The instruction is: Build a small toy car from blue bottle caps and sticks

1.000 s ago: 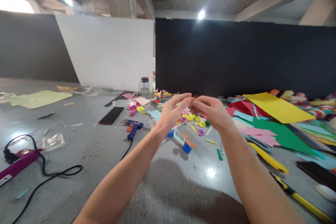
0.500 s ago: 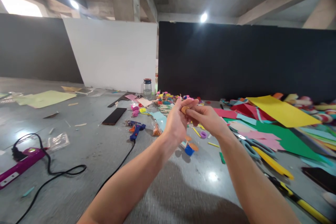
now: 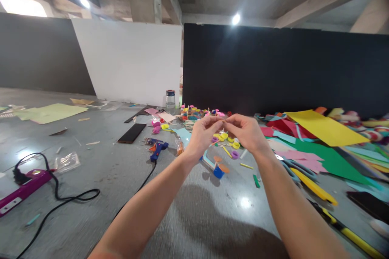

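My left hand [image 3: 203, 134] and my right hand [image 3: 244, 130] meet in front of me above the table, fingertips pinched together. Between them is a small tan-orange disc [image 3: 224, 121], seen nearly edge-on and mostly covered by the fingers. Below the hands stands a small craft piece with a blue block [image 3: 218, 172], light-blue strips and two orange discs [image 3: 224, 168]. Yellow rings [image 3: 236, 145] and a purple ring [image 3: 235, 155] lie just past the hands.
Left of my arms lie a blue glue gun [image 3: 157, 149], a black phone [image 3: 131, 133] and a purple power strip [image 3: 26, 189] with its cord. Scissors [image 3: 291, 168], a yellow cutter [image 3: 314, 186] and coloured paper [image 3: 328, 127] are at the right. A bottle [image 3: 170, 100] stands behind.
The disc was flat-on in front of my left palm; now it is edge-on between both hands' fingertips. My left hand has turned and its fingers have curled; my right hand has shifted slightly right.
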The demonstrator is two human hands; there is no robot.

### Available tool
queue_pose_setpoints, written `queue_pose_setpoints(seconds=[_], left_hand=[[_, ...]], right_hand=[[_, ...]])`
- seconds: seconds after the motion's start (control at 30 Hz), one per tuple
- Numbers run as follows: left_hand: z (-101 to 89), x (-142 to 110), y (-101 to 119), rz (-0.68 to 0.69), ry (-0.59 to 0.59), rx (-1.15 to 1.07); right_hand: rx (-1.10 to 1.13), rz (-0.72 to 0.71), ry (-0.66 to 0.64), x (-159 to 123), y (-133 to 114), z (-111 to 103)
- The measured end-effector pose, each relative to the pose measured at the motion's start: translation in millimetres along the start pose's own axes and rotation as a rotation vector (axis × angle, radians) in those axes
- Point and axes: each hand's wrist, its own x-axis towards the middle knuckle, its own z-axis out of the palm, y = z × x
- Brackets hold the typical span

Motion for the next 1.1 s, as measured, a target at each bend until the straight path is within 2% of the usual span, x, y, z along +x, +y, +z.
queue_pose_setpoints(seconds=[0.2, 0.37, 0.6, 0.8, 1.1], left_hand=[[-5.7, 4.3, -6.4, 0.008, 0.036, -0.028], [-4.3, 4.3, -10.4, -0.026, 0.041, -0.038], [-4.9, 7.7, -16.2, 0.054, 0.012, 0.052], [-6.4, 8.8, -17.2, -0.019, 0.055, 0.04], [-2.9, 7.5, -15.1, -0.049, 0.059, 0.029]], right_hand=[[0.075, 0.122, -0.097, 6.7, 15.7, -1.1], [-0.007, 0.109, -0.076, 7.5, 16.5, 1.0], [-0.097, 0.098, -0.063, 10.2, 22.3, -4.7], [0.002, 0.145, -0.079, 11.5, 22.5, -5.3], [-0.089, 0.097, -0.059, 11.1, 23.1, -2.9]])
